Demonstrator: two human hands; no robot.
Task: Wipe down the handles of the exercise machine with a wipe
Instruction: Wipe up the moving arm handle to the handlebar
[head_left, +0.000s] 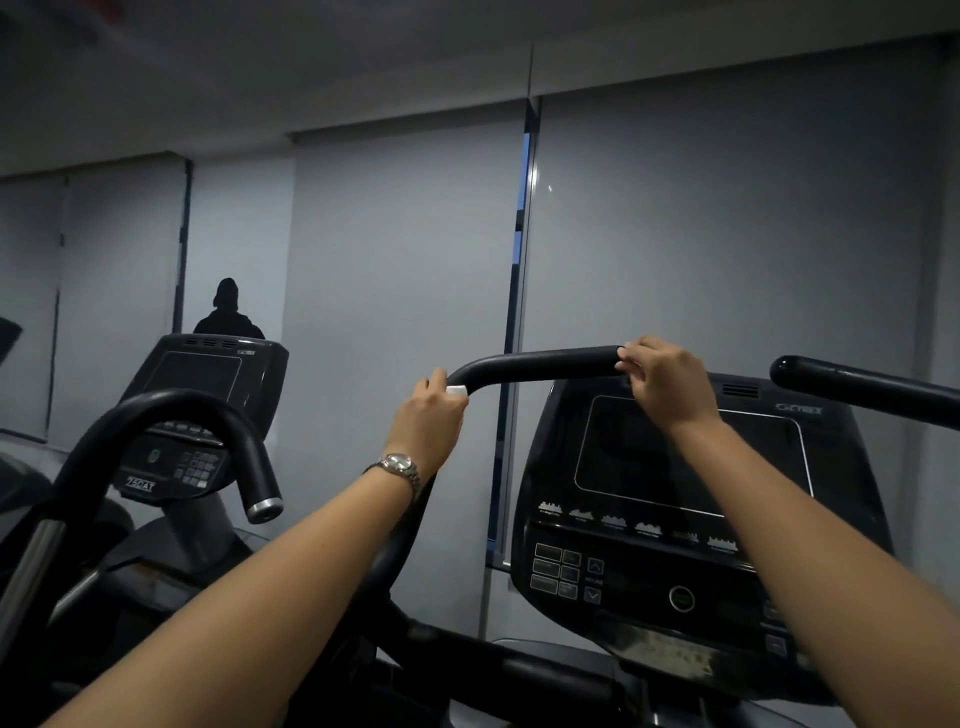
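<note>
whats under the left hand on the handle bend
A bit of white wipe pokes out from under the left hand, pressed to the bend of the handle. The rest of the wipe is hidden by the fingers.

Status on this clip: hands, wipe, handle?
Left hand pressing wipe at handle bend. Right hand gripping handle tip. Nothing in the way.

1. This is a gym: cardio machines stand side by side, each with a black console (691, 499) of buttons and a dark screen.
2. Curved padded handles (540, 364) rise from the machines.
3. Grey roller blinds (405, 270) cover tall windows behind; the room is dim.
</note>
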